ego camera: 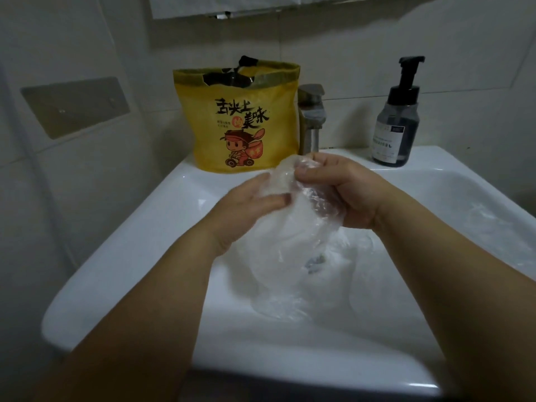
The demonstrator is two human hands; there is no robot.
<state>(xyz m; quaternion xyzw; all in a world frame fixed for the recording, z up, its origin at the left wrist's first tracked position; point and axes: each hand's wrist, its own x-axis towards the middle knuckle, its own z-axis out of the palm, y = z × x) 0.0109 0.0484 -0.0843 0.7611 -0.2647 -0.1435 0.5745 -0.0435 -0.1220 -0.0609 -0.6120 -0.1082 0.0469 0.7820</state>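
A clear plastic bag [293, 256] hangs over the white sink [139, 227], its lower part drooping toward the drain [314, 264]. My left hand [246, 207] pinches the bag's upper left edge between thumb and fingers. My right hand [342, 192] grips the crumpled top of the bag, fingers curled round it. Both hands are held close together just in front of the tap [311, 117].
A yellow printed bag [240, 117] stands on the sink's back ledge, left of the tap. A dark pump bottle [397, 120] stands at the back right. A metal plate [75, 105] is fixed to the tiled wall on the left.
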